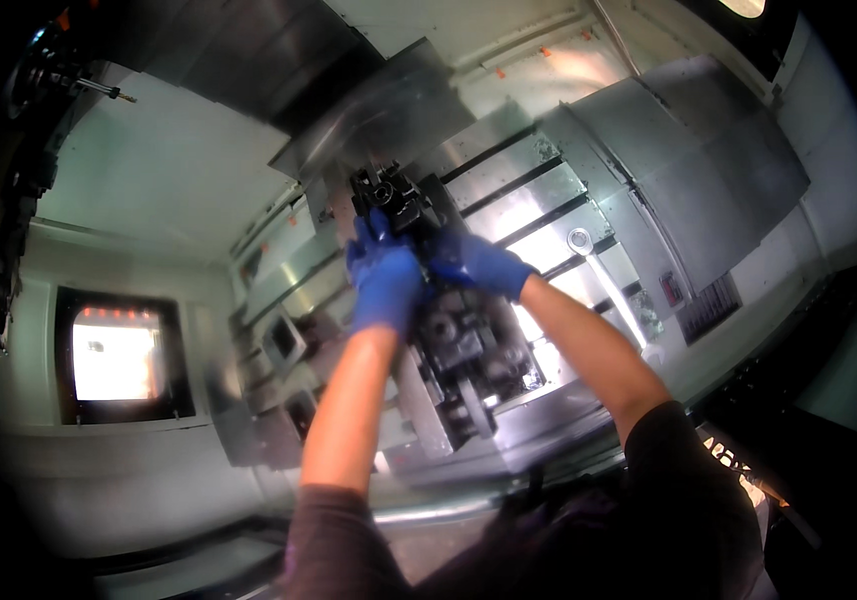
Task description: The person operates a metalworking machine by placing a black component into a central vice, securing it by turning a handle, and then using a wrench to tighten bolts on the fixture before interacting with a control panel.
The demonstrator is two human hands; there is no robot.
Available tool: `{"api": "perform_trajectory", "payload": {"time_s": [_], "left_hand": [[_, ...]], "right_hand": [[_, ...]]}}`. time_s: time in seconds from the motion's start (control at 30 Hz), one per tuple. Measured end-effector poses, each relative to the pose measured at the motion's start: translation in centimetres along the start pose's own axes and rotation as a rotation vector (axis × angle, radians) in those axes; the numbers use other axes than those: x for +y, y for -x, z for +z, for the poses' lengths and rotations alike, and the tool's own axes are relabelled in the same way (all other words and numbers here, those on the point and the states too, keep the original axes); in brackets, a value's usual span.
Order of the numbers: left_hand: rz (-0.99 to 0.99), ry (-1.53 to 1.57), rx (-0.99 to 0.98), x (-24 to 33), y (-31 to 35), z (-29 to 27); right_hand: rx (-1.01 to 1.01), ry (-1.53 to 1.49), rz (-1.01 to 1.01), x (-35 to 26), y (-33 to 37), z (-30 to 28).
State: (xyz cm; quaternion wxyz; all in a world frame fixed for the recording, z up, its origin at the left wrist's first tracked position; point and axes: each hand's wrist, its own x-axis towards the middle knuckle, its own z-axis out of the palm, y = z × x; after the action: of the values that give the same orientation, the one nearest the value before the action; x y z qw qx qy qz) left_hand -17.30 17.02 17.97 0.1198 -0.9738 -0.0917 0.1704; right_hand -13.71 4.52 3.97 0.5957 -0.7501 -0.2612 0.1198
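Both gloved in blue, the left hand (387, 282) and the right hand (484, 266) sit at centre over a dark vise-like fixture (456, 342) running from 11 to 5 o'clock; blur hides the grip, so I cannot tell whether either pinches it. I'd steady it one-handed and feel for firm hold before applying force. At 3 o'clock, a silver ring wrench (615, 287) lies on the slotted table (504, 168).

No legible lettering or numbers.

L hand (387, 285) + R hand (481, 265) blue-gloved; fixture (454, 342) blk; wrench (610, 282) silver-gry; sleeves (694, 485) dk
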Motion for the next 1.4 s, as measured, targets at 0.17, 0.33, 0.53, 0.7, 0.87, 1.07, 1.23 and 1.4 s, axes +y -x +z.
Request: {"api": "perform_trajectory", "payload": {"time_s": [0.17,0.33,0.53,0.7,0.87,1.07,1.23,1.4], "left_hand": [[-0.006,0.010,0.193,-1.8,-2.8,4.8],[0.029,0.018,0.058,0.1,-1.0,1.2],[0.023,-0.021,0.032,0.3,0.7,-0.5],[0.086,0.000,0.165,-2.1,-0.3,2.2],[0.256,0.808,0.461,-6.1,3.9,1.8],[0.034,1.172,0.444,-5.3,14.0,7.1],[0.108,1.039,0.483,-3.4,14.8,8.4],[0.153,1.070,0.521,-3.6,14.6,8.3]], "right_hand": [[-0.045,-0.057,-0.131,2.6,0.2,0.3],[-0.072,0.094,-0.275,1.7,-0.8,0.9],[0.049,0.043,-0.083,0.2,0.0,1.7],[-0.129,-0.160,0.129,-1.3,-1.3,1.4],[-0.082,0.295,-0.275,-2.2,-0.8,-1.4],[-0.281,0.970,-0.151,-4.6,-2.7,0.9],[-0.367,0.998,0.026,-6.1,-3.5,2.3],[-1.006,0.981,-0.081,-6.8,-6.9,1.5]]}}
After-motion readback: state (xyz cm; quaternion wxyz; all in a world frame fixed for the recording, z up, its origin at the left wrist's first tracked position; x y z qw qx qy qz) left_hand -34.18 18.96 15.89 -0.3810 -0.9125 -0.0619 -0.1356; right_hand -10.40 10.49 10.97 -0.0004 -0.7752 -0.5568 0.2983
